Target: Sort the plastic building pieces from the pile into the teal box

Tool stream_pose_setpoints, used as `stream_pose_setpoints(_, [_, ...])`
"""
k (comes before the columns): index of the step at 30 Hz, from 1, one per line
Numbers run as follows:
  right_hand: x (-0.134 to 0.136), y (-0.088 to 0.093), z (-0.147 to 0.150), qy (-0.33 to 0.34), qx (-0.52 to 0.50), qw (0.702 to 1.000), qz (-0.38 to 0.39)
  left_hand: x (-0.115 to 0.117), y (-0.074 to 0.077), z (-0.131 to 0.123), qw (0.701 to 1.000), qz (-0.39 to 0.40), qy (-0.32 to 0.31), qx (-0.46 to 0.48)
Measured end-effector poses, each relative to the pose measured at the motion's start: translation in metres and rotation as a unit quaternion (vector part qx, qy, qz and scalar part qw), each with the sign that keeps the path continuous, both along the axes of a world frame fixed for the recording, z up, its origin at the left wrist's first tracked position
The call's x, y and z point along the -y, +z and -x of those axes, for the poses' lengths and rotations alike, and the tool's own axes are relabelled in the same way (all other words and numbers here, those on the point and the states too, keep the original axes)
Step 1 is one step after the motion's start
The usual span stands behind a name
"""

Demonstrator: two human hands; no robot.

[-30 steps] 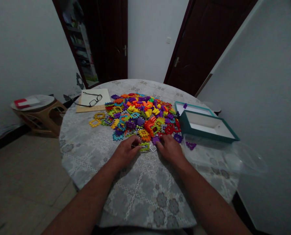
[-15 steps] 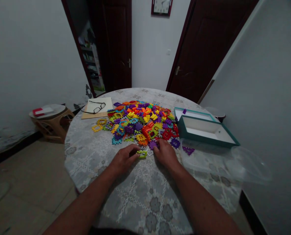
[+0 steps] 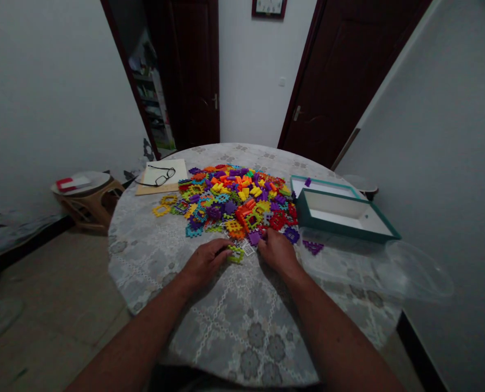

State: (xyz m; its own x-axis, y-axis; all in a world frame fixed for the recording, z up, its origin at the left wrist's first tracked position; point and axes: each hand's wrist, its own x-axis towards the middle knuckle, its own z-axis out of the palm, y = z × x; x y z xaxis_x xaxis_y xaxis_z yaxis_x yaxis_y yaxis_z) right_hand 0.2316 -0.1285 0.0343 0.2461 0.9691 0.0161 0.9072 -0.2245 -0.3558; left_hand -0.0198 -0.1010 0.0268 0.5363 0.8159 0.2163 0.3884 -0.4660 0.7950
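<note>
The two arms reach forward over the surface (image 3: 221, 316), hands near each other. The left hand (image 3: 203, 265) has its fingers pinching one lime-green toothed piece (image 3: 236, 255) with open middle. The right hand (image 3: 278, 251) is curled, touching one flat purple piece (image 3: 254, 238) before the mixed heap (image 3: 229, 208); whether its fingers pinch, I cannot tell. Two yellow frames (image 3: 161, 210) lie left of the heap.

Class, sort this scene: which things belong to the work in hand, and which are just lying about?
Work in hand:
green piece, pinched by the left hand
purple piece, touching the right hand
heap of coloured pieces
teal box beside the heap, probably

Lying about:
glasses
red-and-white item on the stool
</note>
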Motion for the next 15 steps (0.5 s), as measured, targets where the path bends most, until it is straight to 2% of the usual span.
stream_pose_setpoints(15, [-0.0002, -0.006, -0.0053, 0.035, -0.009, 0.999, -0.026, -0.0011, -0.0026, -0.0017, 1.0, -0.018, -0.014, 0.02])
